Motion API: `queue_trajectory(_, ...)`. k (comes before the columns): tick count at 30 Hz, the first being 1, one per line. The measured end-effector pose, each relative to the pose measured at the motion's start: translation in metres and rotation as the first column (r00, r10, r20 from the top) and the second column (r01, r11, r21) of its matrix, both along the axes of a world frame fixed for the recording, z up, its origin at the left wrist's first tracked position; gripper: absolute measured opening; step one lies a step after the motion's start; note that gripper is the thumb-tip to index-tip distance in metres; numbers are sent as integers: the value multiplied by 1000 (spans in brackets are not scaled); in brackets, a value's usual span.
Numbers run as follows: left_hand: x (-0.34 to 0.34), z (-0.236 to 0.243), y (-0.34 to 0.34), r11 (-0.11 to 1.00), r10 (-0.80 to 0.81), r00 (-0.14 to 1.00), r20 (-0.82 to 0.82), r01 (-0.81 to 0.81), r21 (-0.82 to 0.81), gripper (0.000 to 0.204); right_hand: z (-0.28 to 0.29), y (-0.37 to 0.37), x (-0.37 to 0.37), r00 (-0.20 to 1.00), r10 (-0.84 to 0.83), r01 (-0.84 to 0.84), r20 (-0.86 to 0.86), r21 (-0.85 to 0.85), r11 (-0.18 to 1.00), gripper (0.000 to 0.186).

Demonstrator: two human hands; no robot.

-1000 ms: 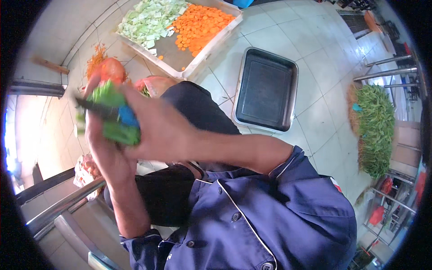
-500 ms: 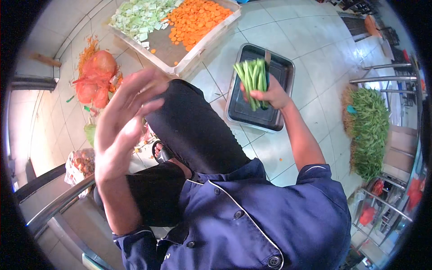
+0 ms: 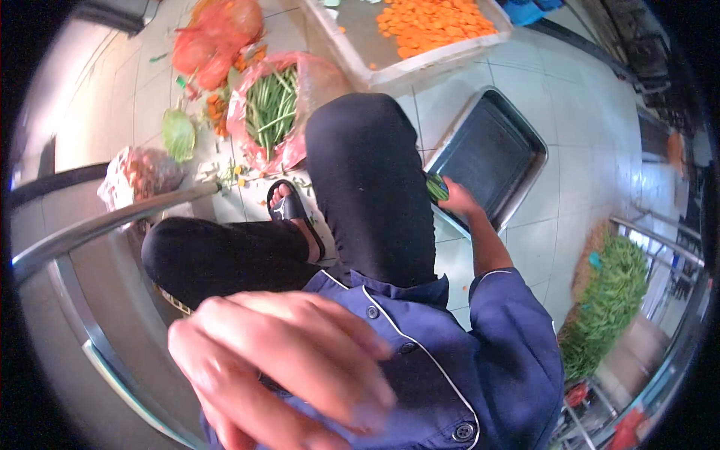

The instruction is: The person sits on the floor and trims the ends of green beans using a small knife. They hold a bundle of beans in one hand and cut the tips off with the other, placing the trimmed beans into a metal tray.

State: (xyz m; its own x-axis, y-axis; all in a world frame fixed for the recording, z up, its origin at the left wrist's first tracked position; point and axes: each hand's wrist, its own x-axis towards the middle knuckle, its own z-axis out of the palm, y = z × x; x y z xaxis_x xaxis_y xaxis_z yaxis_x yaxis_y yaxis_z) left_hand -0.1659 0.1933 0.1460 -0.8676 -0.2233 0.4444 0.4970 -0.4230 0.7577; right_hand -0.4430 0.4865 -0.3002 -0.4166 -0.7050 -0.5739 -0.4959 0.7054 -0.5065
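Observation:
My right hand (image 3: 459, 198) is closed around a bunch of green beans (image 3: 436, 187), beside my raised knee and over the near left edge of a dark rectangular metal tray (image 3: 495, 142). My knee hides part of the bunch. Close to the camera, in front of my chest, my left hand (image 3: 274, 352) is held up with loosely bent fingers set apart. Its fingertips are blurred, and nothing shows in it. On the floor left of my knee, an open pink plastic bag (image 3: 238, 112) holds many long green beans (image 3: 271, 109).
A white-rimmed tray (image 3: 397, 75) with sliced carrots (image 3: 435, 26) lies at the far side. Red net bags (image 3: 217, 41), a cabbage leaf (image 3: 178, 135) and a clear bag (image 3: 139, 176) are at left. Leafy greens (image 3: 611, 304) lie right, near metal rails. A metal bar (image 3: 112, 221) runs beside me.
My left hand has come down from upper left to before my chest. The right hand, with its bunch, has moved from above the tray toward my knee. The view has shifted, revealing the pink bag.

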Motion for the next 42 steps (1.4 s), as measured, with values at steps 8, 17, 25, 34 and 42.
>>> queue_trajectory(8,-20,17,48,948,314,930,-191,-297,116,22,20,-9,6,989,60,-74,-133,-102,992,74)
queue_trajectory(17,-10,20,42,943,308,928,-208,-270,194,20,10,2,23,986,40,-25,-162,89,996,73)
queue_trajectory(25,-1,12,41,924,315,915,-252,-236,299,20,5,13,18,985,30,-20,-168,65,998,65)
queue_trajectory(34,17,19,39,871,421,864,-276,-300,388,19,-75,50,5,980,-195,199,50,-102,975,44)
queue_trajectory(42,55,8,7,818,489,818,-303,-310,484,19,-69,45,4,426,-708,893,563,-138,428,35)
